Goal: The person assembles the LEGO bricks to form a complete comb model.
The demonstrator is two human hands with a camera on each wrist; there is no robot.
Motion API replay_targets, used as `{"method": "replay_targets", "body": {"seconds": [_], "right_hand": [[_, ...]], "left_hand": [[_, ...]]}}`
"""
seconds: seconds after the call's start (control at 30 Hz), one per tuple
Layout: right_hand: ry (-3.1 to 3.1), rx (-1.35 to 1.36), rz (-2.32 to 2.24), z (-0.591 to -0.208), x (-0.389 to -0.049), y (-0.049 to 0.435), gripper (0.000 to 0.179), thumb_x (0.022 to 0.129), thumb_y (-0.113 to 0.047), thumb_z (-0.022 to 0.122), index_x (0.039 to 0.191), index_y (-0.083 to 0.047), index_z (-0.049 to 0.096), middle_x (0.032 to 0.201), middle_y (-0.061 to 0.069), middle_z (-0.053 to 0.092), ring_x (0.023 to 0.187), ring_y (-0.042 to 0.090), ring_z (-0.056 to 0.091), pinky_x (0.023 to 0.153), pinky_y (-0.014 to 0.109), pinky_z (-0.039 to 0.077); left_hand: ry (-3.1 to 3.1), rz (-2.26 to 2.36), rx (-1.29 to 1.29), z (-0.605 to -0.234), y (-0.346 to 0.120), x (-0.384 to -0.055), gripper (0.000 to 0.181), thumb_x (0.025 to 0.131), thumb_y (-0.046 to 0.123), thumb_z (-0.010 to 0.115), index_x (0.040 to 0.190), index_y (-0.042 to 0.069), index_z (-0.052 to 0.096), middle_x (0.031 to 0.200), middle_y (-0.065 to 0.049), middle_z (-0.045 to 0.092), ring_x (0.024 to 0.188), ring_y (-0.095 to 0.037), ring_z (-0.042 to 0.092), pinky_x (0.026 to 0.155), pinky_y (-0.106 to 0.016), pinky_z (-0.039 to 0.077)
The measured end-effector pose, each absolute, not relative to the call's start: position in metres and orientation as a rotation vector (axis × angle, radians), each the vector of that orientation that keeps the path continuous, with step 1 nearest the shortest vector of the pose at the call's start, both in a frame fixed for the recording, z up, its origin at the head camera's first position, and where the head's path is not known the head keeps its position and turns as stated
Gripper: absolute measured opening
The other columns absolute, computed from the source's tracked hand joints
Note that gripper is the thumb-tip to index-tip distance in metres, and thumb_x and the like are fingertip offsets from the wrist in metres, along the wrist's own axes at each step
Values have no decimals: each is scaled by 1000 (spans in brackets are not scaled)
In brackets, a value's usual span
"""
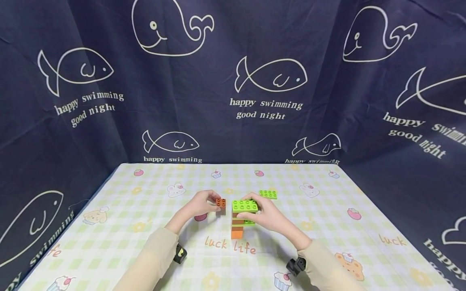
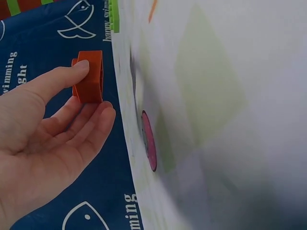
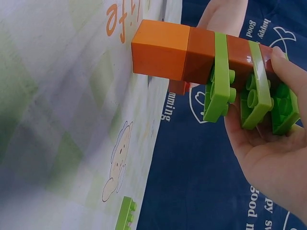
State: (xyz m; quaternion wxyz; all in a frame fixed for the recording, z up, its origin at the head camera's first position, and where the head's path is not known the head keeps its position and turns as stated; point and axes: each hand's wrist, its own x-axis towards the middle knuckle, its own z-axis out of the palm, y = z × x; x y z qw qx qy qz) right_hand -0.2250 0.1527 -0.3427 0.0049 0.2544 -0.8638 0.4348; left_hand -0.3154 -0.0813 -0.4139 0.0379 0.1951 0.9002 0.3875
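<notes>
My left hand (image 1: pixel 199 203) pinches a small reddish-brown toy brick (image 1: pixel 221 202) between thumb and fingers, just above the tablecloth. In the left wrist view the thumb lies over the brick (image 2: pixel 90 79) from one side and fingertips touch its lower edge. To the right rises a brick tower (image 1: pixel 237 233): an orange block (image 3: pixel 160 48) at its foot, then brown bricks alternating with thinner green bricks that jut out to one side. My right hand (image 1: pixel 267 212) grips the tower near its top, thumb on the near side. Some of those fingers are hidden behind the bricks.
A loose green brick (image 1: pixel 268 194) lies on the checked tablecloth (image 1: pixel 153 178) behind the right hand. A dark blue printed curtain (image 1: pixel 233 145) hangs along the table's far edge and both sides. Black wrist cameras (image 1: pixel 296 266) are strapped to both wrists.
</notes>
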Motion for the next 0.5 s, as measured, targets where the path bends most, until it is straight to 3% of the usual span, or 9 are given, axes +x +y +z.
{"method": "replay_targets", "body": {"seconds": [0.5], "right_hand": [[-2713, 797, 1415, -342, -225, 152, 33, 83, -17, 72, 111, -6, 59, 90, 4, 63, 74, 6, 56, 69, 22, 50]], "left_hand": [[2761, 1263, 723, -400, -80, -304, 33, 79, 17, 74, 107, 3, 64, 96, -6, 69, 91, -20, 64, 88, -39, 50]]}}
